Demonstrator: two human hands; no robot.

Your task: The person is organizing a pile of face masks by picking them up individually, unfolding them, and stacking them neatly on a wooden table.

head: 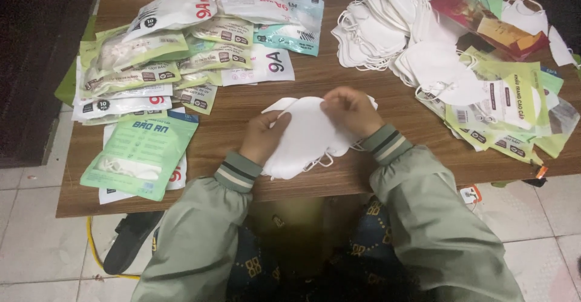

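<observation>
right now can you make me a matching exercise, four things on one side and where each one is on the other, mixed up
Things:
1. stack of white masks
2. pile of loose masks
3. green packet
4. red box

Places:
A. far right of the table
B. between both hands
C. near left corner of the table
D. far side, right of centre

Pairs: 1-B, 2-D, 3-C, 4-A

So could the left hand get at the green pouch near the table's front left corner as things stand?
Probably yes. The green pouch lies on top, just left of the left hand, with bare table between. But both hands hold a stack of white masks, so it would have to let go first.
</observation>
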